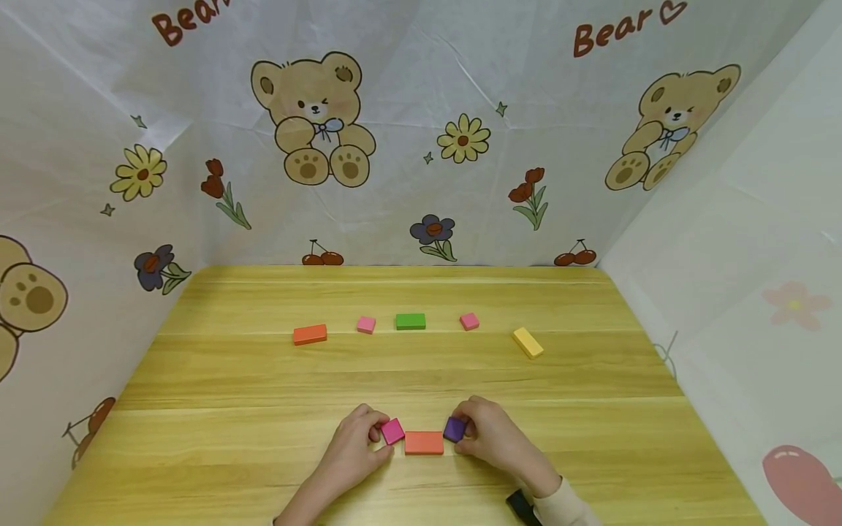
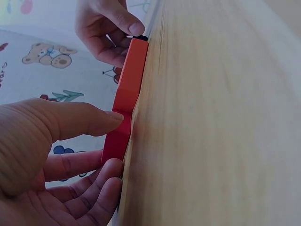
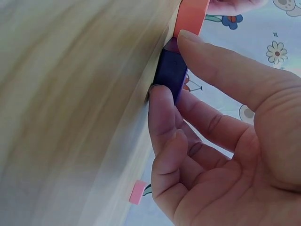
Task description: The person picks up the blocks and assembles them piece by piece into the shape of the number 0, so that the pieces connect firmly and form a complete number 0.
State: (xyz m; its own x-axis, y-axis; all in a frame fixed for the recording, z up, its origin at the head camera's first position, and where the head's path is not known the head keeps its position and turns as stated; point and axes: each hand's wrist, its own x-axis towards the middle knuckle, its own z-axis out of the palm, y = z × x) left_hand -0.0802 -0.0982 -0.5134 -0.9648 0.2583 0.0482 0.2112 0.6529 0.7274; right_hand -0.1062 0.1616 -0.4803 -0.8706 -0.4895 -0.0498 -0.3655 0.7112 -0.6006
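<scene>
The left hand [image 1: 353, 446] is pinching a pink square block [image 1: 393, 432], the right hand [image 1: 492, 434] a dark purple square block [image 1: 454, 429], at opposite ends of an orange rectangular block [image 1: 424, 443]. Gentle, even pressure should be keeping it steady.

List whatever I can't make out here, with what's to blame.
- Head: the black object's full shape; the bottom edge cuts it off.
- Left wrist: most of the purple block, hidden behind the near orange block and right hand.
- Right wrist: most of the left hand, cut off by the top edge.
</scene>
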